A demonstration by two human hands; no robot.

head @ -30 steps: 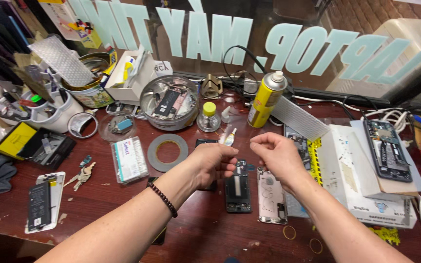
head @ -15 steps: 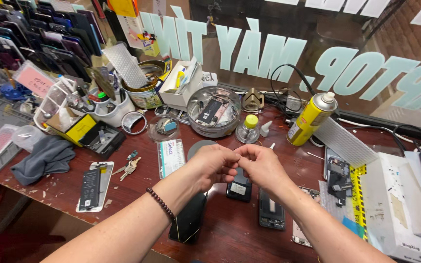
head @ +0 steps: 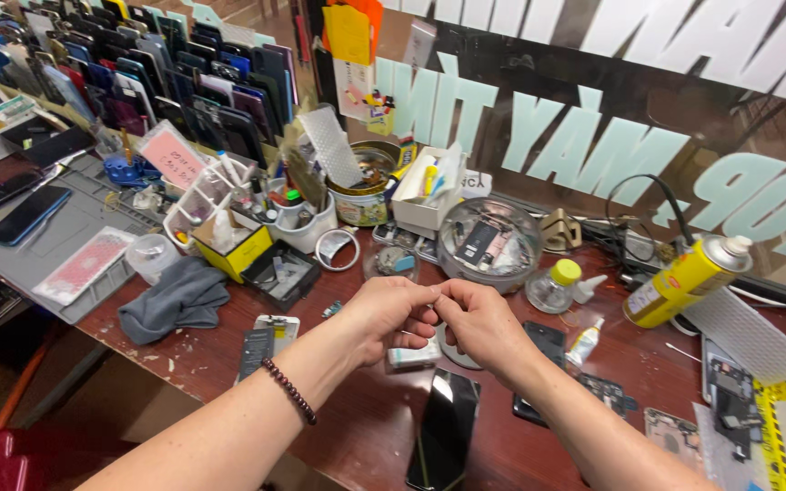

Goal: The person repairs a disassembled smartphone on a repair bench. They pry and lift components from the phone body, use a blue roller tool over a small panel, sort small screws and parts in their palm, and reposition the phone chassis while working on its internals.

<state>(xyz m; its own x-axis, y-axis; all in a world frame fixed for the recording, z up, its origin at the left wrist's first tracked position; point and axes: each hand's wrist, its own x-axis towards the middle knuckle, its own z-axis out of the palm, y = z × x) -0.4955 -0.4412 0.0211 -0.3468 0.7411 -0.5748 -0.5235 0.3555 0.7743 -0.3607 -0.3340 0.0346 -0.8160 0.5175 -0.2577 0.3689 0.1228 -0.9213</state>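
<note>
My left hand (head: pixel 386 314) and my right hand (head: pixel 486 323) meet fingertip to fingertip above the brown workbench (head: pixel 357 427). Both pinch something tiny between them, too small to make out. A dark bead bracelet (head: pixel 288 391) circles my left wrist. Right under the hands lie a small clear box (head: pixel 411 356) and a grey tape ring (head: pixel 455 356). A black phone (head: pixel 448 427) lies face up near the bench's front edge, below the hands. Another dark phone (head: pixel 546 341) lies beside my right wrist.
Behind the hands stand a glass bowl of parts (head: pixel 488 245), a small yellow-capped bottle (head: pixel 557 286) and a yellow spray can (head: pixel 684 282). A grey cloth (head: pixel 179 295), a yellow box (head: pixel 238 250) and a grey mat (head: pixel 11 259) with phones lie left. Racked phone screens (head: pixel 184 82) line the back.
My hands have come together from a short gap until the fingertips touch. The view has swung left, bringing the mat and the screen rack into sight.
</note>
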